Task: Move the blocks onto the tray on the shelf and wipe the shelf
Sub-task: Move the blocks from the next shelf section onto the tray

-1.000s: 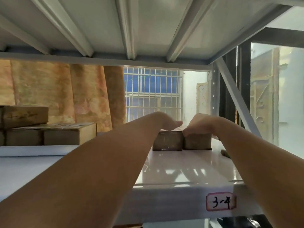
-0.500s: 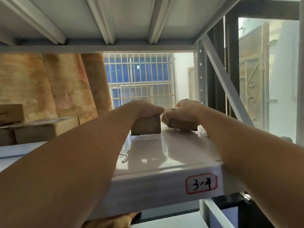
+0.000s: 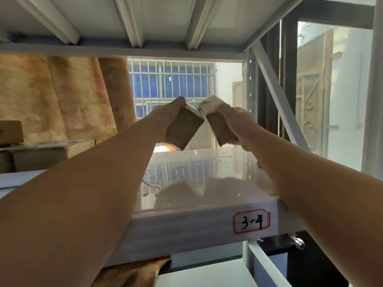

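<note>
Label on shelf edge reads "3-4", red-bordered.

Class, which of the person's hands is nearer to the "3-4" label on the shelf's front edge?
Right. The right hand is above and behind the label, slightly left; the left hand is farther left.
</note>
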Tool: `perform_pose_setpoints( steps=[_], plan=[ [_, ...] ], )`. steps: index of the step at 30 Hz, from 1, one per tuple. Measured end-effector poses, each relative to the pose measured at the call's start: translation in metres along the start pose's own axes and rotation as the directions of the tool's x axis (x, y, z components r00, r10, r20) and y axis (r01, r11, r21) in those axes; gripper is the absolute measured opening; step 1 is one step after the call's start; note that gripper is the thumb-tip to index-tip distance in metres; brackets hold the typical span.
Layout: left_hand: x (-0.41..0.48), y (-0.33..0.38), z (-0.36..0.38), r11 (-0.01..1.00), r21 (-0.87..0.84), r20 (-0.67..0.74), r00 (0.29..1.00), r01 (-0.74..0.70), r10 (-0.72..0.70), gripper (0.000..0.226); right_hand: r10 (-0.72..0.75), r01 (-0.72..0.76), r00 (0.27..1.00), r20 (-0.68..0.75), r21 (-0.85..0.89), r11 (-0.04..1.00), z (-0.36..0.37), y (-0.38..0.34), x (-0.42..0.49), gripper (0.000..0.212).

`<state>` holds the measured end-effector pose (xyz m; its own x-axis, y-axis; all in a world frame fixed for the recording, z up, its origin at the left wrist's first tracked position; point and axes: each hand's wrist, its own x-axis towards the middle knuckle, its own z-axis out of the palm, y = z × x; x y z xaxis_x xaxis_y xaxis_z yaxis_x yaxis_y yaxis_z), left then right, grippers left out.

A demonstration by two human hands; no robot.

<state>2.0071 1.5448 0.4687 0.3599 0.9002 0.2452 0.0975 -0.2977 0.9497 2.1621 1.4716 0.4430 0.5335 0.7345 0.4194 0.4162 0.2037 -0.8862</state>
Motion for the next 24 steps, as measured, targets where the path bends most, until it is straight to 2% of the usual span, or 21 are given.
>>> perform_pose_setpoints(
  steps=[2, 4, 8, 11, 14, 16, 18, 20, 22, 24],
  plan=[
    [-0.006, 0.002, -0.001, 0.992, -0.122, 0.053, 0.998, 0.035, -0.028, 0.027, 0.112, -0.136, 0.987, 0.111, 0.238, 0.962, -0.001, -0.002, -0.003, 0.035],
    [-0.009, 0.002, 0.0, 0.986, -0.166, 0.096, 0.995, 0.036, -0.02, 0.025, 0.146, -0.192, 0.975, 0.167, 0.3, 0.935, -0.001, -0.002, -0.004, 0.029],
    [-0.009, 0.002, 0.003, 0.972, -0.233, 0.117, 0.993, 0.011, 0.016, 0.025, 0.168, -0.239, 0.957, 0.238, 0.309, 0.921, 0.002, -0.001, -0.002, 0.032],
    [-0.008, 0.001, 0.001, 0.976, -0.217, 0.135, 0.991, 0.021, 0.009, 0.027, 0.181, -0.247, 0.955, 0.236, 0.29, 0.925, 0.003, 0.0, 0.0, 0.04],
    [-0.009, 0.001, -0.004, 0.978, -0.192, 0.211, 0.977, 0.083, -0.041, 0.034, 0.147, -0.218, 0.958, 0.246, 0.296, 0.93, 0.001, 0.0, 0.001, 0.034],
    [-0.007, 0.002, -0.008, 0.983, -0.161, 0.204, 0.978, 0.086, -0.052, 0.029, 0.101, -0.154, 0.972, 0.21, 0.252, 0.955, 0.0, 0.0, 0.002, 0.034],
    [0.0, 0.002, -0.008, 0.997, -0.067, 0.075, 0.997, 0.034, -0.029, 0.025, 0.036, -0.049, 0.994, 0.102, 0.13, 0.99, 0.001, 0.001, 0.006, 0.048],
    [0.01, 0.002, -0.008, 0.982, 0.184, -0.091, 0.995, -0.031, 0.048, 0.035, -0.046, 0.047, 0.999, 0.009, -0.042, 0.998, 0.004, 0.002, 0.01, 0.069],
    [0.016, 0.002, -0.009, 0.899, 0.433, -0.163, 0.975, -0.066, 0.15, 0.054, -0.076, 0.069, 0.997, -0.034, -0.153, 0.986, 0.007, -0.001, 0.01, 0.084],
    [0.019, 0.002, -0.012, 0.78, 0.615, -0.14, 0.957, -0.117, 0.254, 0.061, -0.066, 0.054, 0.997, -0.04, -0.25, 0.967, 0.01, -0.005, 0.01, 0.094]
  ],
)
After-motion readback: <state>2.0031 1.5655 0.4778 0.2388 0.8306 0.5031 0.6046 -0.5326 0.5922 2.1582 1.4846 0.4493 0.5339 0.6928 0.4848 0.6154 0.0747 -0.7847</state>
